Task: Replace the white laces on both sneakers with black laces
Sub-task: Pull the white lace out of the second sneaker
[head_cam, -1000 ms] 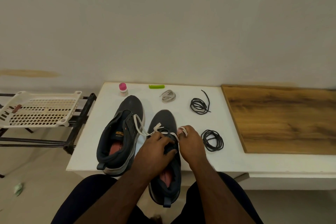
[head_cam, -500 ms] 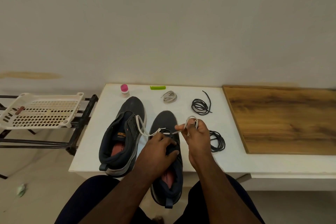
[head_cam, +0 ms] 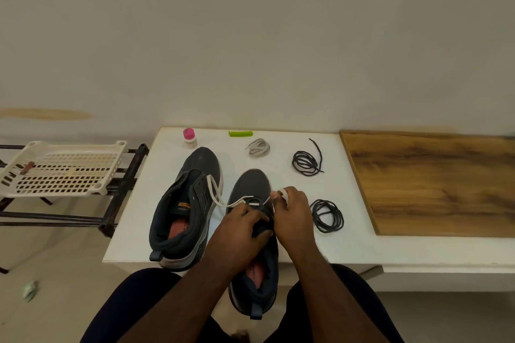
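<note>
Two dark sneakers (head_cam: 252, 231) on white bench (head_cam: 362, 253), left hand (head_cam: 239, 231) grip curled on right sneaker's tongue, right hand (head_cam: 292, 214) pinching white lace (head_cam: 223, 199), black laces (head_cam: 326, 216) beside.

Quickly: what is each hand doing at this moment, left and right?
Left hand: grips the right sneaker at its tongue and eyelets.
Right hand: pinches the white lace still threaded in that sneaker.
</note>
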The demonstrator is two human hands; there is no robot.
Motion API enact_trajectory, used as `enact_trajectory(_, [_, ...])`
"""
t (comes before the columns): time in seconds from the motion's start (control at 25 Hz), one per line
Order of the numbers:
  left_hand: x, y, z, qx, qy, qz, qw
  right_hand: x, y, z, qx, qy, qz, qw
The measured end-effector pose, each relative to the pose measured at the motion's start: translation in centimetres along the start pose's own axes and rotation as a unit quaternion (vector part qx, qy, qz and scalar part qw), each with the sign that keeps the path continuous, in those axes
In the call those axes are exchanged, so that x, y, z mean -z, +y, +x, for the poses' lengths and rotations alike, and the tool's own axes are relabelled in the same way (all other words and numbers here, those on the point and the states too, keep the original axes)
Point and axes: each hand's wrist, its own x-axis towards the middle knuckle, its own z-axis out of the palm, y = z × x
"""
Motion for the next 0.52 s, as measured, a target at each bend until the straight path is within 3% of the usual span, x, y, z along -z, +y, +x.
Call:
enact_trajectory(0.12, [-0.1, 0.1, 0.0, 0.001, 0.0, 0.008, 1.0, 0.2, -0.3, 0.0, -0.047, 0.036, 0.189, 0.98])
enact_trajectory(0.24, [0.0, 0.1, -0.1, 0.005, 0.002, 0.008, 1.0, 0.3, -0.9, 0.0, -0.13, 0.01, 0.401, 0.907])
enact_trajectory(0.36, [0.0, 0.2, -0.1, 0.008, 0.002, 0.001, 1.0, 0.9, -1.0, 0.5, -0.144, 0.038, 0.504, 0.85])
enact_trajectory(0.4, [0.0, 0.2, -0.1, 0.009, 0.003, 0.0, 1.0, 1.0, -0.7, 0.7, -0.141, 0.057, 0.474, 0.867])
enact_trajectory(0.44, [0.0, 0.2, -0.1, 0.009, 0.003, 0.001, 1.0, 1.2, -0.4, 0.7, -0.129, 0.067, 0.395, 0.907])
enact_trajectory(0.52, [0.1, 0.2, -0.1, 0.007, 0.0, 0.001, 1.0, 1.0, 0.4, 0.4, -0.086, 0.027, 0.196, 0.976])
